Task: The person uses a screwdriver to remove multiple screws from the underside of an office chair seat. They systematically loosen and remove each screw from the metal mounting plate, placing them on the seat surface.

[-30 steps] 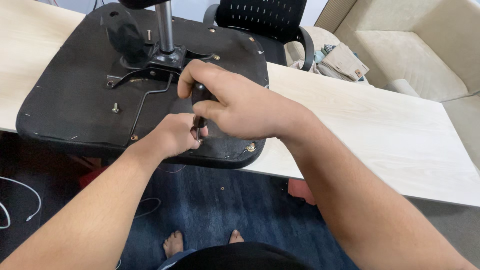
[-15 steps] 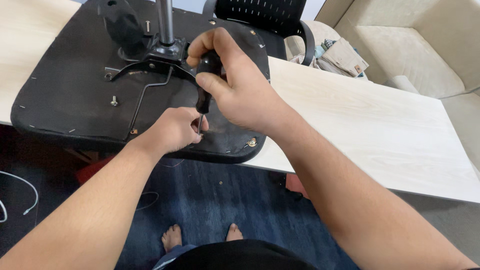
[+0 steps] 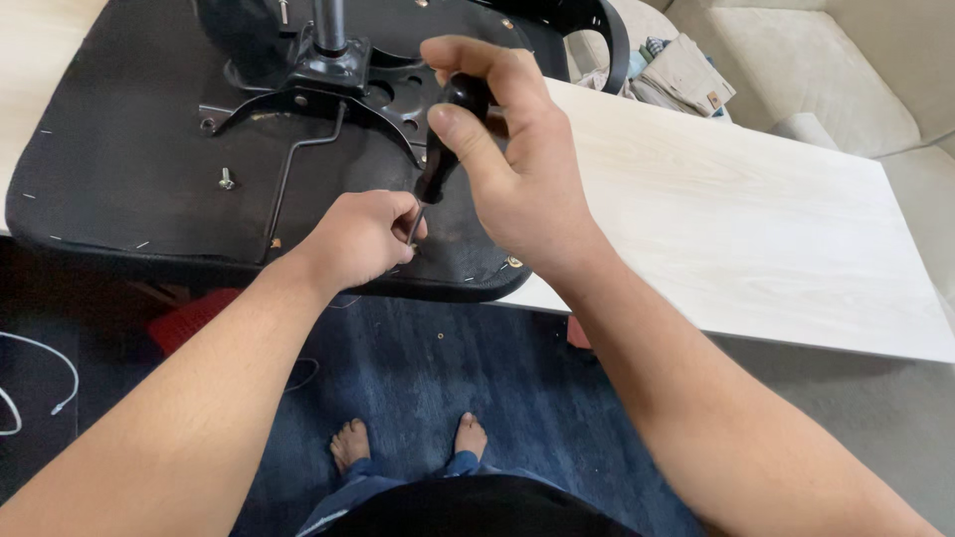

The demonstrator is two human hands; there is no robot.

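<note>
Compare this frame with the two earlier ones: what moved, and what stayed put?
The right hand rose, lifting the black-handled screwdriver higher and tilting its handle rightward; the tip stays low by the left hand. The left hand still pinches at the same spot near the front edge of the upturned chair seat. Both grips are unchanged; the seat remains on the table.

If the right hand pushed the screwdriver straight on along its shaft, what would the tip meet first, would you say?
Most likely the black seat underside, right where the left hand pinches the shaft. The right hand angles the screwdriver down and left; the left fingers hide the tip, so the exact contact is unclear.
</note>
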